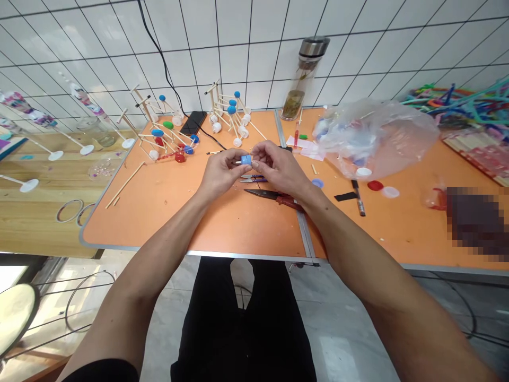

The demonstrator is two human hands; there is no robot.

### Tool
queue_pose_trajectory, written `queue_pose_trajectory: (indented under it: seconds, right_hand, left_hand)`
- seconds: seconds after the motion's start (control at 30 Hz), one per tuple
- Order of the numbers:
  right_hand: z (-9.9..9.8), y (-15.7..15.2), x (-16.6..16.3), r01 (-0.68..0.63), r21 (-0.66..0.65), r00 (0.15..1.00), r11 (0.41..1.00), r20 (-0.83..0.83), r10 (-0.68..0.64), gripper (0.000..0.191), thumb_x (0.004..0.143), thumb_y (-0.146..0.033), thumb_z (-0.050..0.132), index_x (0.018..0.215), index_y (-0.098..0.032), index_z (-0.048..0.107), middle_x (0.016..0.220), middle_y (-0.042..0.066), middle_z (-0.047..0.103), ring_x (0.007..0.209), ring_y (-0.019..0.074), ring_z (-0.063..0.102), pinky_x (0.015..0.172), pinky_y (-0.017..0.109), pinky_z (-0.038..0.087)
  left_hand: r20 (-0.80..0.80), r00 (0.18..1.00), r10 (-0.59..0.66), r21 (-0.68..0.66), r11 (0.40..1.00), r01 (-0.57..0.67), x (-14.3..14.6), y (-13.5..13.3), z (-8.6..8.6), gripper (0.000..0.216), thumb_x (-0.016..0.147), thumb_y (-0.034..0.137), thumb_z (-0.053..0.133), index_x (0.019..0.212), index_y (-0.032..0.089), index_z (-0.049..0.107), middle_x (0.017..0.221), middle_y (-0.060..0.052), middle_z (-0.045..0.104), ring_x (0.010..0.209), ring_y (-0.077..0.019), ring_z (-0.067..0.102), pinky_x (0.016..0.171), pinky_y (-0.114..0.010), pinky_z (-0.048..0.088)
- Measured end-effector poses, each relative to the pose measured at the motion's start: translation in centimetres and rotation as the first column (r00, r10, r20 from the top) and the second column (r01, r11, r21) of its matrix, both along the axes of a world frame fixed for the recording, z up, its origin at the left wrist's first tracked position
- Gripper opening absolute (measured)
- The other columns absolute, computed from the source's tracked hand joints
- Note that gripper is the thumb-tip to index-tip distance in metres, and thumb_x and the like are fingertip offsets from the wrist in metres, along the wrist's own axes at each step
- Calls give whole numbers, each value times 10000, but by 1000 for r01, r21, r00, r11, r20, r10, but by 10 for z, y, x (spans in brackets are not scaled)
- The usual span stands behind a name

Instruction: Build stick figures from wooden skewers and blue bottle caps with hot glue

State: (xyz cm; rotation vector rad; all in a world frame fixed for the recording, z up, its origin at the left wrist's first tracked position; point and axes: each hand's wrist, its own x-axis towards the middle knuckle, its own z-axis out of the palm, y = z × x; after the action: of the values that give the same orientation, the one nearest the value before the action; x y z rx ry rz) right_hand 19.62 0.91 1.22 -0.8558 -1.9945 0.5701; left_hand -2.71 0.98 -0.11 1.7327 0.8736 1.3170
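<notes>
Blue cap over scissors, pliers; bag nearby.

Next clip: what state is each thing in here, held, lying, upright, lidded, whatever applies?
blue bottle cap: pinched between the left hand and right hand, lifted off the orange table.
pliers: lying flat on the orange table, untouched.
glass bottle: upright, lid on.
phone: lying flat, screen dark.
plastic bag: slumped on the orange table, caps inside.
</notes>
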Motion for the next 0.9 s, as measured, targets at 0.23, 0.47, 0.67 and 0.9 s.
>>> queue_pose_trajectory:
  seconds: [0.23, 0.47, 0.67, 0.9]
  right_hand:
    - [-14, 4, -7, -38, 276, 999, 961, -16, 45, 265, 1075, -449, 755, 1306, -320, 764, 1186, 80, 780, 988, 253, 733, 815, 400, 651]
    - [-13, 1, -7, 4, 351, 999, 936, -40, 11, 169, 1065, -366, 785, 1220, -301, 808, 1014, 44, 804, 905, 240, 747, 804, 392, 640]
    - [-16, 0, -7, 29, 315, 998, 949, -62, -10, 164, 1019, -301, 772, 1182, -288, 782, 1012, 44, 784, 894, 240, 747, 806, 395, 647]
    - [-13, 3, -5, -17, 423, 1000, 906, 11, 13, 210, 948, -199, 717, 1141, -281, 723, 1036, 49, 761, 924, 244, 719, 808, 401, 627]
  left_hand:
    - [133, 987, -92, -130, 986, 109, 4, 1, 5, 623, 628, 579, 1119, 1027, 180, 853, 945, -51, 864, 910, -224, 836, 866, -355, 671]
    - [169, 976, -137, -175, 970, 167, 3, -1, 7, 580, 607, 512, 1147, 992, 174, 874, 920, -63, 874, 895, -217, 846, 885, -341, 680]
    - [177, 975, -137, -186, 968, 170, 1, -2, 7, 608, 609, 522, 1148, 1015, 170, 865, 966, -82, 889, 955, -258, 871, 912, -375, 695]
    - [124, 976, -178, -200, 959, 200, -2, -2, 8, 627, 632, 546, 1133, 1041, 162, 854, 991, -94, 888, 989, -284, 877, 944, -411, 695]
